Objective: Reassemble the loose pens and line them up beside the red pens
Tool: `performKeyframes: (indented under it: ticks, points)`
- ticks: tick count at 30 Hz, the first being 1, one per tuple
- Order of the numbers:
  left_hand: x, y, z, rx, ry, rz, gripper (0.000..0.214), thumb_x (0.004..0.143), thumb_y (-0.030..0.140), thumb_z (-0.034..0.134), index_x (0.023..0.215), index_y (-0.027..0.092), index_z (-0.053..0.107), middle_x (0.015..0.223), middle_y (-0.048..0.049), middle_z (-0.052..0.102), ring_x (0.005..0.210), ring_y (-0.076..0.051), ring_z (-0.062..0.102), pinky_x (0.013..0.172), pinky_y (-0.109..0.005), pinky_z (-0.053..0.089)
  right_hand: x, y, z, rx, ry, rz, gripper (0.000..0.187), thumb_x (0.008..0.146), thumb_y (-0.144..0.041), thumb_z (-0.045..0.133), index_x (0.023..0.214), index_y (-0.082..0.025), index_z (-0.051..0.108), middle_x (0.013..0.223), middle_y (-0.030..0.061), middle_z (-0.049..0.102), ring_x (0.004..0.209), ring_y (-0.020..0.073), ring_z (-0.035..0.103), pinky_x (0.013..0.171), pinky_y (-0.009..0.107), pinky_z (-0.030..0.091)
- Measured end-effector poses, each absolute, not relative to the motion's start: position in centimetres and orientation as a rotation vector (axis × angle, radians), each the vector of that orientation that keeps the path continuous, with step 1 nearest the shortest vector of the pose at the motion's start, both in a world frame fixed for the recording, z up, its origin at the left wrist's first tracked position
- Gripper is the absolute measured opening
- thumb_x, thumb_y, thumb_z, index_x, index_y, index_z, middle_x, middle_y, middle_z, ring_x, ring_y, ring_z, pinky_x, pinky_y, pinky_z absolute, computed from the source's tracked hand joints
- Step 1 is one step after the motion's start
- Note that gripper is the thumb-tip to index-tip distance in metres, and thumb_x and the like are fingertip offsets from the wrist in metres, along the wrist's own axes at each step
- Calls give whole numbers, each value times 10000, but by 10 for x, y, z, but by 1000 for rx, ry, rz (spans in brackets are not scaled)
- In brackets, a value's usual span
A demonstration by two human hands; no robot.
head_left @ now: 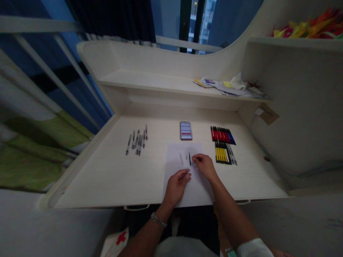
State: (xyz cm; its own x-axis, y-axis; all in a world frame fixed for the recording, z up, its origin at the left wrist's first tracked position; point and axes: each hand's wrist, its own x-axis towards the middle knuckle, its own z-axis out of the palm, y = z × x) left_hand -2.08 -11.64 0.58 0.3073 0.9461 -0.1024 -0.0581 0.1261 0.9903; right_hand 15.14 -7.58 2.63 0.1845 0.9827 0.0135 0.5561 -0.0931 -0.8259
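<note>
While the left hand point(177, 187) and right hand point(205, 166) stay low over a sheet of white paper point(174, 171), their fingers curl inward, with the fingertips drawn together near the middle of the sheet. Whether either hand is pinching anything is too small to tell. A slim black pen part point(189, 159) shows on the paper between the hands, just beside the right fingertips point(194, 159), and a pale translucent pen barrel point(181, 159) lies to its left. The sheet rests on a white wood-grain surface point(107, 178). Left of it lies a loose row of clear pens point(137, 142); beyond it sits a blurred rectangular pack point(185, 130). To the right, red-and-blue pens point(223, 135) lie in a tight row above yellow-and-black pens point(221, 152). A metal bracelet point(158, 220) circles the left wrist.
</note>
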Motion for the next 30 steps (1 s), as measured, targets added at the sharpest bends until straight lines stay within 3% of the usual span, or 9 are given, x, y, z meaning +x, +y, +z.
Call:
performKeyframes:
  ticks: [7, 11, 15, 22, 26, 30]
  points:
    - [-23, -117, 6, 1186, 998, 953, 351, 815, 385, 628, 1090, 168, 652, 1013, -94, 723, 913, -214, 687, 879, -369, 521, 132, -55, 24, -2310, -1699, 475, 236, 822, -330, 544, 901, -181, 710, 944, 129, 713, 916, 246, 648, 787, 323, 447]
    - [-24, -116, 9, 1188, 1001, 955, 344, 806, 383, 637, 1073, 166, 661, 1018, -97, 722, 916, -218, 687, 883, -372, 519, 128, -51, 30, -2433, -1735, 445, 270, 853, -264, 480, 960, -142, 696, 1009, 192, 686, 935, 275, 644, 779, 357, 450]
    - [-23, -115, 11, 1220, 1015, 947, 339, 818, 376, 625, 1080, 164, 656, 1022, -96, 720, 923, -215, 684, 890, -372, 515, 135, -53, 30, -2463, -1708, 496, 280, 863, -268, 469, 1005, -138, 673, 1029, 200, 677, 964, 296, 636, 780, 374, 454]
    - [-22, -115, 7, 1231, 1003, 951, 350, 817, 379, 625, 1094, 168, 658, 1063, -102, 709, 929, -217, 681, 899, -377, 510, 148, -62, 22, -2049, -1549, 610, 275, 826, -199, 499, 1052, -148, 648, 1036, 133, 687, 985, 224, 618, 851, 326, 438]
    - [-22, -115, 6, 1230, 988, 945, 352, 813, 387, 626, 1086, 166, 664, 1079, -109, 703, 973, -230, 669, 910, -386, 507, 143, -71, 37, -1560, -1220, 857, 291, 812, -338, 528, 988, -141, 647, 843, 76, 699, 687, 163, 609, 608, 266, 469]
    - [-22, -115, 9, 1237, 994, 940, 347, 807, 385, 631, 1079, 173, 670, 1084, -105, 701, 991, -234, 662, 914, -387, 506, 134, -82, 53, -1350, -1088, 977, 320, 766, -404, 603, 959, -153, 642, 812, 64, 691, 580, 126, 549, 490, 227, 408]
